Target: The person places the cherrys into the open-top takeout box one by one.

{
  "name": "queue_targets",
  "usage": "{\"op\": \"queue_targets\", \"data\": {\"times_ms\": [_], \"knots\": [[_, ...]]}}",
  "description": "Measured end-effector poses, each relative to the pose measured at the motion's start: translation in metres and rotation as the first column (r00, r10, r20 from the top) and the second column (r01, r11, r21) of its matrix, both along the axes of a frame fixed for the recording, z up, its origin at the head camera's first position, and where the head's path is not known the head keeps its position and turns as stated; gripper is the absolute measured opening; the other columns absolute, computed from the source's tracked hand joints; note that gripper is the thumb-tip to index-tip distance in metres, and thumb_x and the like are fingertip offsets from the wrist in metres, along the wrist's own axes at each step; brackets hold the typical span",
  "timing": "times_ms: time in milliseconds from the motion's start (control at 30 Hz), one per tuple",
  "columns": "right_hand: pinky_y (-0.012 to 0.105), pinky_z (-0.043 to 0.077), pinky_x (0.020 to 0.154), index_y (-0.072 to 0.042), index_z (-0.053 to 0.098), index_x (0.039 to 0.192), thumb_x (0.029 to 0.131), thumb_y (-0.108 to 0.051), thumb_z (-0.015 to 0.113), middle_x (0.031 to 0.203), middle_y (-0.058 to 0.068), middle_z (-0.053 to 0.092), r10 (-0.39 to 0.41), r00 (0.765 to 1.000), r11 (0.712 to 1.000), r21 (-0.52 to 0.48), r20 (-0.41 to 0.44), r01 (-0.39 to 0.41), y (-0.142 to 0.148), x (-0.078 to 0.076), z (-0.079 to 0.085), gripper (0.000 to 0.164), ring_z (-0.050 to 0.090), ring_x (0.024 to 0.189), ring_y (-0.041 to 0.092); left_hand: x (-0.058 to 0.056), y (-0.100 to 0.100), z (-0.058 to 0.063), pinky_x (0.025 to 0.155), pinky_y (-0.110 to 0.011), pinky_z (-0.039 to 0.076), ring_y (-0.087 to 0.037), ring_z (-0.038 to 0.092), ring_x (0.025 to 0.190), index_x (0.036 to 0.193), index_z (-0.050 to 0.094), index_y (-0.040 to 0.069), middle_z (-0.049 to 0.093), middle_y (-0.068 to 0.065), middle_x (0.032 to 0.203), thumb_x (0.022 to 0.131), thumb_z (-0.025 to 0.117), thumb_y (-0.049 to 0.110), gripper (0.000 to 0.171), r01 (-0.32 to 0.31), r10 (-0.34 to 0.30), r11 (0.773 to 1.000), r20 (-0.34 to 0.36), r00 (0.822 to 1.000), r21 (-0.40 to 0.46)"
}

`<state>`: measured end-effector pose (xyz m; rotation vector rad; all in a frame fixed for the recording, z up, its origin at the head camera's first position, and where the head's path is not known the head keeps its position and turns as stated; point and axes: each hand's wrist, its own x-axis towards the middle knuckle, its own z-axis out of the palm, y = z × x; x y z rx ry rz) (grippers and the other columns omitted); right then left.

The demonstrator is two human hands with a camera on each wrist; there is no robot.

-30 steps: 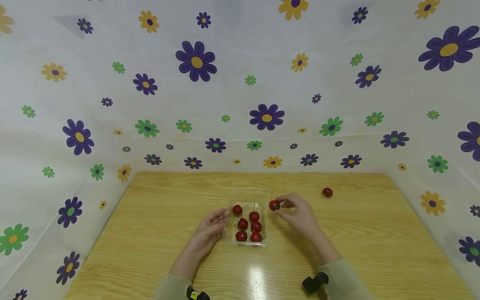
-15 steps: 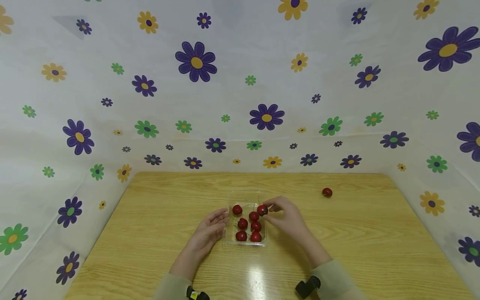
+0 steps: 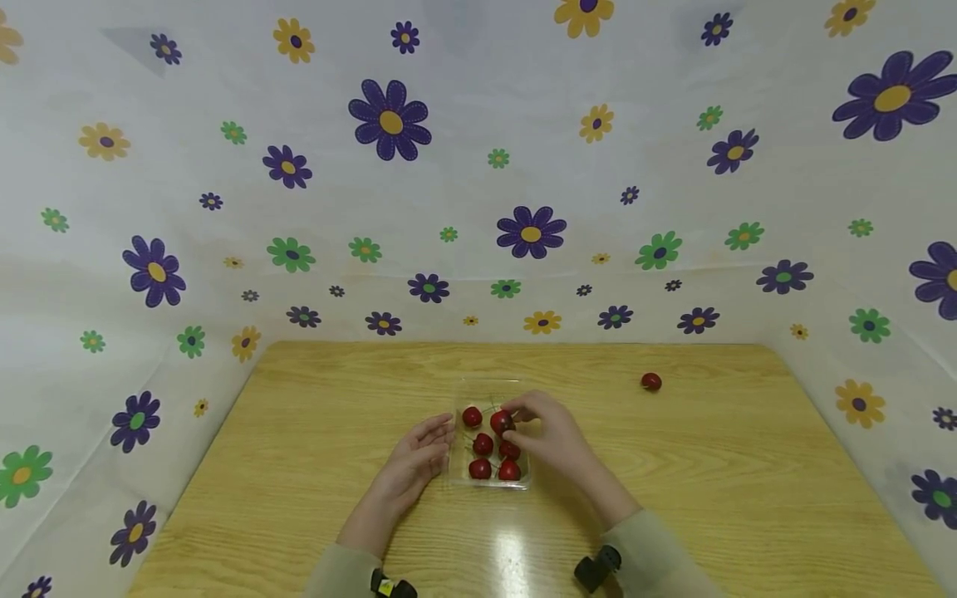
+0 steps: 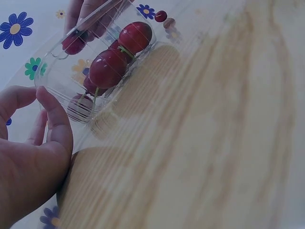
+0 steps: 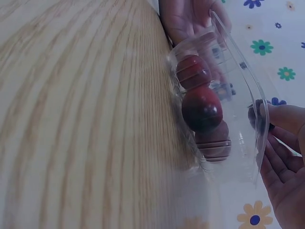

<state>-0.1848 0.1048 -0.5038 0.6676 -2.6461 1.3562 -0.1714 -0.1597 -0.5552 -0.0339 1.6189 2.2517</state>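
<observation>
A clear plastic box stands on the table with several dark red cherries inside, some with thin green stems. Between the thumb and fingertips of my right hand a cherry is pinched over the back right part of the box. That held cherry hides another one beneath it in the head view. My left hand rests along the box's left side, its relaxed fingers right at the wall. In the left wrist view, the thumb of that hand meets the box rim.
One loose cherry lies toward the back right of the wooden table. White cloth printed with flowers rises behind the table and at both sides. A dark wrist camera sits at the right sleeve.
My right hand has carried the pinched cherry leftward from beside the box, across its right rim, to over the cherries inside. The left hand has kept its place at the box.
</observation>
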Motion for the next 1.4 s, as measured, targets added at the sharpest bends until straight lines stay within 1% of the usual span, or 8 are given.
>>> {"op": "queue_targets", "data": {"times_ms": [233, 400, 567, 633, 800, 867, 1133, 1400], "knots": [[0.043, 0.063, 0.092, -0.006, 0.075, 0.118, 0.088, -0.003, 0.084, 0.111, 0.007, 0.072, 0.026, 0.999, 0.998, 0.056, -0.019, -0.025, -0.009, 0.0, 0.0, 0.032, 0.071, 0.101, 0.024, 0.0, -0.001, 0.002, 0.083, -0.018, 0.051, -0.008, 0.056, 0.116, 0.161, 0.031, -0.007, 0.056, 0.0, 0.135, 0.102, 0.054, -0.005, 0.063, 0.007, -0.007, 1.0, -0.001, 1.0, 0.001], [0.04, 0.062, 0.09, -0.007, 0.075, 0.116, 0.087, -0.005, 0.086, 0.108, 0.004, 0.072, -0.022, 0.999, 0.995, 0.096, -0.023, 0.024, -0.016, 0.0, -0.003, 0.031, 0.069, 0.098, 0.02, 0.0, -0.001, 0.003, 0.083, -0.018, 0.051, -0.007, 0.057, 0.116, 0.161, 0.03, -0.007, 0.056, -0.001, 0.135, 0.102, 0.053, -0.007, 0.063, 0.009, -0.009, 1.0, -0.007, 1.0, 0.006], [0.043, 0.062, 0.091, -0.009, 0.075, 0.114, 0.086, -0.006, 0.087, 0.109, 0.004, 0.073, -0.077, 0.997, 0.992, 0.103, -0.01, 0.078, -0.021, 0.0, -0.004, 0.031, 0.07, 0.099, 0.02, 0.0, -0.001, 0.002, 0.083, -0.018, 0.051, -0.007, 0.057, 0.115, 0.161, 0.031, -0.007, 0.057, 0.001, 0.134, 0.102, 0.053, -0.007, 0.063, 0.009, -0.009, 1.0, -0.013, 1.0, 0.006], [0.043, 0.061, 0.092, -0.008, 0.076, 0.114, 0.086, -0.006, 0.087, 0.109, 0.004, 0.073, -0.081, 0.997, 0.99, 0.116, -0.02, 0.083, -0.022, 0.0, -0.003, 0.031, 0.07, 0.099, 0.021, 0.0, -0.001, 0.001, 0.083, -0.018, 0.051, -0.007, 0.057, 0.115, 0.161, 0.031, -0.007, 0.057, 0.002, 0.133, 0.102, 0.052, -0.007, 0.062, 0.01, -0.01, 1.0, -0.014, 1.0, 0.003], [0.041, 0.061, 0.089, -0.008, 0.077, 0.115, 0.086, -0.007, 0.088, 0.109, 0.004, 0.074, -0.071, 0.994, 0.98, 0.182, -0.078, 0.085, -0.022, 0.001, -0.003, 0.031, 0.07, 0.097, 0.02, 0.001, -0.001, 0.0, 0.083, -0.019, 0.051, -0.006, 0.057, 0.115, 0.161, 0.031, -0.007, 0.058, 0.003, 0.132, 0.103, 0.052, -0.007, 0.062, 0.009, -0.009, 1.0, -0.013, 1.0, 0.0], [0.04, 0.061, 0.088, -0.008, 0.077, 0.115, 0.086, -0.007, 0.088, 0.11, 0.003, 0.074, -0.069, 0.994, 0.977, 0.198, -0.089, 0.085, -0.023, 0.001, -0.003, 0.031, 0.07, 0.097, 0.019, 0.001, -0.001, -0.001, 0.083, -0.019, 0.051, -0.006, 0.057, 0.115, 0.161, 0.031, -0.007, 0.058, 0.004, 0.131, 0.102, 0.052, -0.007, 0.062, 0.008, -0.008, 1.0, -0.014, 1.0, 0.001], [0.04, 0.061, 0.088, -0.008, 0.077, 0.116, 0.086, -0.009, 0.088, 0.109, 0.003, 0.074, -0.061, 0.994, 0.971, 0.224, -0.092, 0.081, -0.022, 0.001, -0.002, 0.032, 0.07, 0.096, 0.019, 0.001, 0.0, -0.002, 0.083, -0.018, 0.051, -0.006, 0.057, 0.115, 0.161, 0.031, -0.008, 0.058, 0.003, 0.132, 0.102, 0.052, -0.008, 0.062, 0.009, -0.009, 1.0, -0.018, 1.0, 0.002], [0.042, 0.062, 0.089, -0.006, 0.076, 0.117, 0.088, -0.005, 0.085, 0.112, 0.006, 0.075, -0.078, 0.996, 0.978, 0.189, -0.051, 0.086, -0.022, 0.0, -0.002, 0.031, 0.072, 0.098, 0.021, 0.0, 0.0, -0.002, 0.083, -0.019, 0.051, -0.007, 0.057, 0.115, 0.16, 0.031, -0.008, 0.057, 0.002, 0.133, 0.101, 0.053, -0.008, 0.063, 0.002, -0.002, 1.0, -0.021, 1.0, -0.001]]}}
